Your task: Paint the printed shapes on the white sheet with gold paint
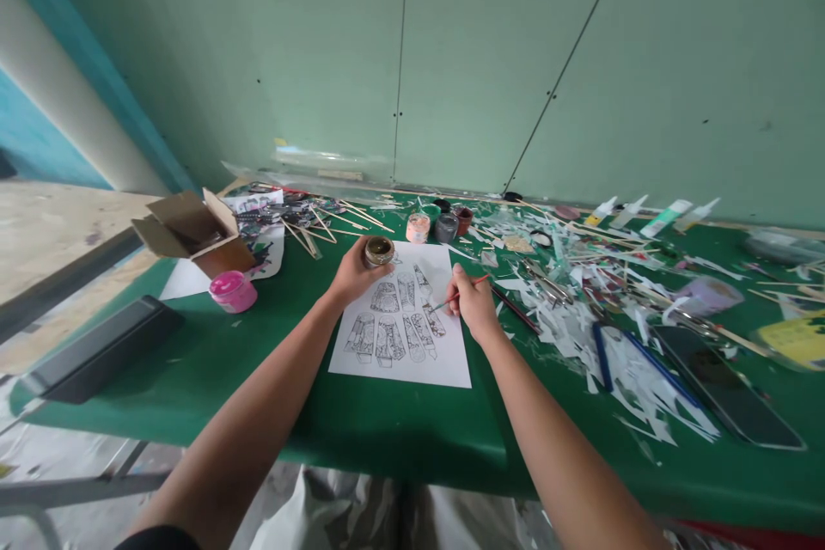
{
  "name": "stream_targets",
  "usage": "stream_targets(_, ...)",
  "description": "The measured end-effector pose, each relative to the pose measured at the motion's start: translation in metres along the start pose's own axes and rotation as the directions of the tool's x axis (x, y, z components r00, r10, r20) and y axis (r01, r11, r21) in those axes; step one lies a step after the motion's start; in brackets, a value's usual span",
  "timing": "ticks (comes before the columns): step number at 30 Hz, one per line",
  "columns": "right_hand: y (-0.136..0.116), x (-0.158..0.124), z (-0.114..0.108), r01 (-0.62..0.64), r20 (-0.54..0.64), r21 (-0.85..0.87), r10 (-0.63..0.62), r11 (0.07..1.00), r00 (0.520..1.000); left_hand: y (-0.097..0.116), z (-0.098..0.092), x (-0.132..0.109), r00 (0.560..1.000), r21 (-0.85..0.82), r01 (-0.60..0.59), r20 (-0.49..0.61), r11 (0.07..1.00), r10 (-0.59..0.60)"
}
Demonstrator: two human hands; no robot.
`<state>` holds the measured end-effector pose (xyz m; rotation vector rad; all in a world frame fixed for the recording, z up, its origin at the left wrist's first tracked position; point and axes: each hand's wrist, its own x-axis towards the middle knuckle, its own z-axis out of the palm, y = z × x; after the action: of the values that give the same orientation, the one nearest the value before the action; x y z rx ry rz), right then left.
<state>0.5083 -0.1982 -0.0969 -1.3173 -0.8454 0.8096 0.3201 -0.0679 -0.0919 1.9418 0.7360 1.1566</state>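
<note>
A white sheet [444, 361] printed with black line drawings lies on the green table [258, 361] in front of me. My left hand [354, 273] is wrapped round a small open paint pot [378, 251] with dark golden paint, at the sheet's top left corner. My right hand [473, 301] pinches a thin red-handled brush [459, 294], its tip touching a drawing near the sheet's right side.
A pink pot [233, 291] and an open cardboard box [193, 232] stand at left, a black tray [96, 348] at the table's left edge. More small pots [438, 225] sit behind the sheet. Paper scraps, sticks, glue tubes [644, 215] and a phone [728, 382] crowd the right.
</note>
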Motion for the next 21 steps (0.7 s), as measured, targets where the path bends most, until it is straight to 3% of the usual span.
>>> stream_targets(9, -0.0071, -0.0075, 0.0020, 0.083, 0.000, -0.044, -0.083, 0.996, 0.997, 0.0010, 0.0008, 0.0001, 1.000, -0.002, 0.016, 0.013, 1.000, -0.016)
stream_targets(13, -0.0085, -0.0088, 0.0053, 0.026, 0.035, -0.008, -0.025, 1.000, 0.999, 0.0017, 0.0014, -0.0002, 1.000, 0.022, 0.000, 0.023, 1.000, -0.001)
stream_targets(21, -0.0006, -0.0058, 0.0032, 0.093, -0.037, -0.113, -0.097, 0.989, 0.995, 0.0038, 0.0002, -0.0016, 1.000, 0.033, 0.014, 0.021, 0.999, -0.015)
